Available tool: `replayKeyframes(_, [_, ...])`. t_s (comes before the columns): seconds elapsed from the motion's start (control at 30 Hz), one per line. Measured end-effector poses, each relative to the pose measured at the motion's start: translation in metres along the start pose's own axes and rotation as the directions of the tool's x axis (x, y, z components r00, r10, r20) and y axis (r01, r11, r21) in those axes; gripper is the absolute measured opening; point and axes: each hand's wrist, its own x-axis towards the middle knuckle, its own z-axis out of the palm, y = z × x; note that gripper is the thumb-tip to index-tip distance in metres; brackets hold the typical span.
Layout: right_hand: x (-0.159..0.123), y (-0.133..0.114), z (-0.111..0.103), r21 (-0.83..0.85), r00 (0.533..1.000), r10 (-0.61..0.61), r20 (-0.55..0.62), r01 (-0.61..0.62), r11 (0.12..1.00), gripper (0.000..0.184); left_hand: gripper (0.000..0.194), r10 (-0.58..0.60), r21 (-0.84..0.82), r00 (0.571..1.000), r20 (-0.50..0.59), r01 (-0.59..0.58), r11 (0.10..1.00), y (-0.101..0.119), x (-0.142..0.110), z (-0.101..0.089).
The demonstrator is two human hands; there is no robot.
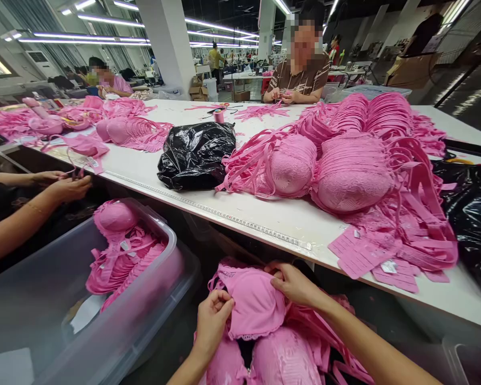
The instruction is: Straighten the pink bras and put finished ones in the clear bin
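Note:
Low in the middle of the view, a pink bra (257, 303) is stretched between my two hands, one smooth cup facing me. My left hand (215, 320) pinches the cup's left edge between thumb and fingers. At the upper right edge, my right hand (292, 283) grips the same bra, its fingertips partly hidden by the fabric. More pink bras with lace cups (286, 357) lie just beneath, close to my body. The rest of the held bra is folded away or covered.
A white table (208, 211) with a measuring tape (240, 220) along its edge bears stacked pink bras (353, 171) and a black plastic bag (196, 155). A clear bin (144, 321) stands left. A co-worker's hands (70, 184) work beside it; another person (300, 69) sits opposite.

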Motion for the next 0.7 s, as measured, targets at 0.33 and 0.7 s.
replayKeyframes(0.33, [-0.006, 0.0, 0.012, -0.024, 0.984, -0.135, -0.112, 0.134, 0.991, 0.023, 0.024, 0.076, 0.083, 0.996, -0.054, -0.071, 0.994, -0.002, 0.0, 0.002])
replayKeyframes(0.7, [-0.001, -0.001, 0.001, 0.097, 0.995, -0.092, -0.036, 0.095, 0.991, 0.037, 0.035, 0.048, -0.102, 0.997, 0.058, -0.042, 0.994, 0.002, 0.005, 0.005])
